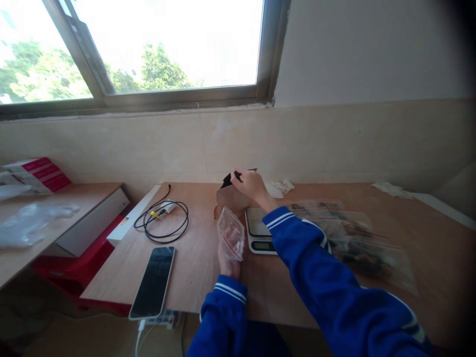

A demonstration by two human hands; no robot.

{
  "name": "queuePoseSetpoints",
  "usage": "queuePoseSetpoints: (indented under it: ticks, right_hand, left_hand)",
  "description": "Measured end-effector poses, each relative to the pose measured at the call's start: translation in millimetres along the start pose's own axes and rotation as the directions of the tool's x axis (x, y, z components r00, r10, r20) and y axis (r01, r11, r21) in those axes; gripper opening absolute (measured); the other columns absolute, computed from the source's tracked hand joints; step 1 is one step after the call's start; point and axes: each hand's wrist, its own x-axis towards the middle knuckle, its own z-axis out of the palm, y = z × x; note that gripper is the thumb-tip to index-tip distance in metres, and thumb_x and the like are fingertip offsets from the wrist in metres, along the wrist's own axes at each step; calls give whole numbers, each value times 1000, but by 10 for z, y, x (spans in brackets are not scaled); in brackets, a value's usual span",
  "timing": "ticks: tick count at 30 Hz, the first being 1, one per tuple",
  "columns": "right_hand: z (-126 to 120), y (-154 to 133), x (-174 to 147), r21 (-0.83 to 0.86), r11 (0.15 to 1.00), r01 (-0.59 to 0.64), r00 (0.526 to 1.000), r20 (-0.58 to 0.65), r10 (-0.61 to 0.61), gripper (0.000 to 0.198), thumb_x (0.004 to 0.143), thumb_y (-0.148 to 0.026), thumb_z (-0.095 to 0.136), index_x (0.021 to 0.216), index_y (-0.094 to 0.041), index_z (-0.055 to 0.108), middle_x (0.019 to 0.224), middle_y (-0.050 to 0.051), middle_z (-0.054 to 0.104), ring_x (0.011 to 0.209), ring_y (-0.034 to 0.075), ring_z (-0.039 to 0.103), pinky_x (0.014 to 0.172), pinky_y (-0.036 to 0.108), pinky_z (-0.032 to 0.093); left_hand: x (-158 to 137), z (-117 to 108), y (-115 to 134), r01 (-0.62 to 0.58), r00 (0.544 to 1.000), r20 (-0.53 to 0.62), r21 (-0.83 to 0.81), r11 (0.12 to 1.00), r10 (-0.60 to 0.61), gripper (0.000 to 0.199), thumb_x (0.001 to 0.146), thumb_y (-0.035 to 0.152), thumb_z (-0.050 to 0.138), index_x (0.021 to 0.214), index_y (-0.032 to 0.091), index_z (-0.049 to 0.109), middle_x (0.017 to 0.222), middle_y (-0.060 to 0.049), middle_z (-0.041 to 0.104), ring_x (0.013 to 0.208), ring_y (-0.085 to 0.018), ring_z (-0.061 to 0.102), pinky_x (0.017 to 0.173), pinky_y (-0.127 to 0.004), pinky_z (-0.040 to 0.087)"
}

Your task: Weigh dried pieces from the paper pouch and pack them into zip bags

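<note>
My left hand (229, 265) is closed around a clear zip bag (231, 235), which stands open at the top in front of a small brown cardboard box (228, 199). Over the box's mouth, my right hand (250, 183) has its fingers pinched together. Dark material (226, 181) shows at their tips and at the box's opening; whether the fingers hold a piece of it is too small to make out. Just right of the bag lies a white kitchen scale (260, 245), partly covered by my right forearm.
Several filled zip bags (366, 263) lie to the right of the scale. On the left are a phone (153, 282) with a charging cable and a coiled black cable (163, 239). Crumpled white tissue (283, 186) sits by the wall. A second table (100, 198) stands farther left.
</note>
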Motion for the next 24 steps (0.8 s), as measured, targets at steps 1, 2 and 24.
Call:
queuePoseSetpoints:
  ticks: [1, 2, 24]
  right_hand:
    - [-26, -1, 9, -1, 1000, 13, 1000, 20, -13, 31, 92, -36, 39, 83, -19, 64, 82, 7, 72, 75, 18, 63, 58, 25, 32]
    - [-48, -1, 16, 4, 1000, 27, 999, 38, -28, 33, 92, -36, 39, 80, -19, 64, 84, 8, 72, 76, 18, 63, 59, 25, 32]
    - [-170, 168, 263, 328, 944, 33, 830, 517, -209, 31, 75, -8, 54, 98, -18, 72, 104, 4, 73, 90, 16, 66, 75, 18, 48]
  left_hand:
    - [-2, -1, 0, 2, 1000, 2, 3, 1000, -2, 47, 88, 35, 53, 130, 15, 52, 127, -16, 59, 101, -21, 66, 72, -21, 52]
    - [-2, -4, 0, 4, 1000, 3, 3, 1000, -4, 47, 88, 34, 53, 131, 15, 52, 127, -16, 60, 101, -20, 66, 70, -20, 51]
    - [73, -131, -68, -35, 997, 64, 9, 999, 34, 41, 92, 37, 43, 126, 18, 55, 120, -11, 64, 111, -22, 61, 68, -22, 52]
